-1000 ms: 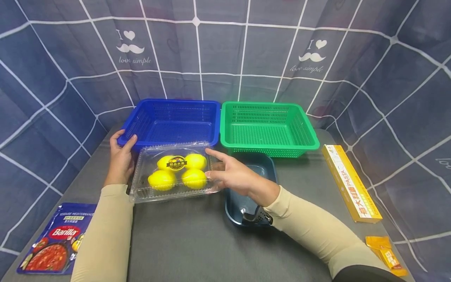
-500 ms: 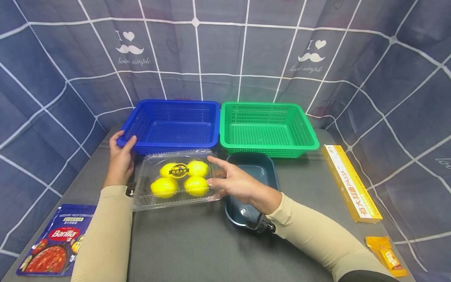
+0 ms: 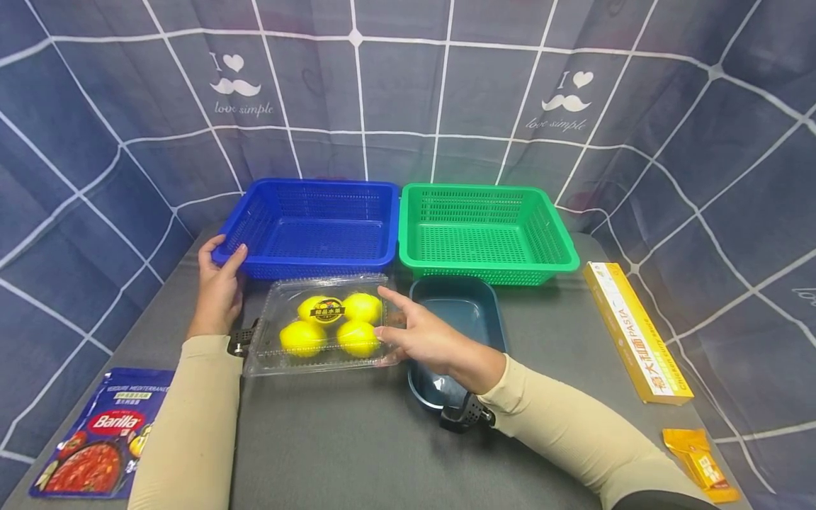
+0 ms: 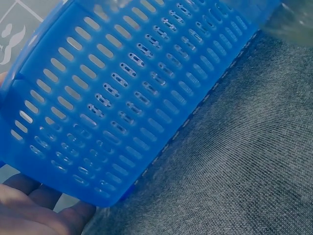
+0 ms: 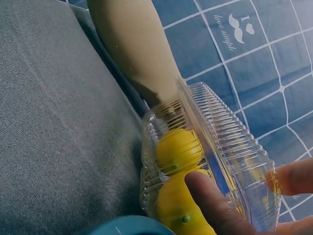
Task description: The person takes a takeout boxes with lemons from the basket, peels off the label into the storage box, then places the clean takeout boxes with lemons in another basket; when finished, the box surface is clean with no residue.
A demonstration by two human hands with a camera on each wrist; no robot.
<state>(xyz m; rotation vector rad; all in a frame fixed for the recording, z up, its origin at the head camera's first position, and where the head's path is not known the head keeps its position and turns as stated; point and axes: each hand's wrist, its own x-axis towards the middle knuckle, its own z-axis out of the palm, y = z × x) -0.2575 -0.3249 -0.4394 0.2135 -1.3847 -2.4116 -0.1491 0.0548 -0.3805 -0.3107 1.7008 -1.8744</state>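
My left hand (image 3: 219,290) grips the front left corner of the blue basket (image 3: 319,265), thumb on the rim. In the left wrist view, fingers (image 4: 73,215) lie against the slotted wall of that basket. My right hand (image 3: 430,336) holds the right side of a clear plastic fruit box (image 3: 274,333) with a round label and several lemons (image 3: 302,338) inside. The box is in front of the blue basket, just left of a dark blue tub (image 3: 474,312). In the right wrist view, the thumb (image 5: 215,203) presses one wall of the box and fingers reach round the far edge.
A green basket (image 3: 487,268) adjoins the blue one on the right. On the right lie a yellow pasta box (image 3: 637,333) and a small orange packet (image 3: 701,464); a Barilla sauce pouch (image 3: 95,439) lies at left. Patterned curtains (image 3: 408,85) enclose the back and sides.
The fruit box, held by my right hand, has come down toward me, away from the blue basket's front rim, and shifted slightly right. My left hand has stayed on the basket's corner.
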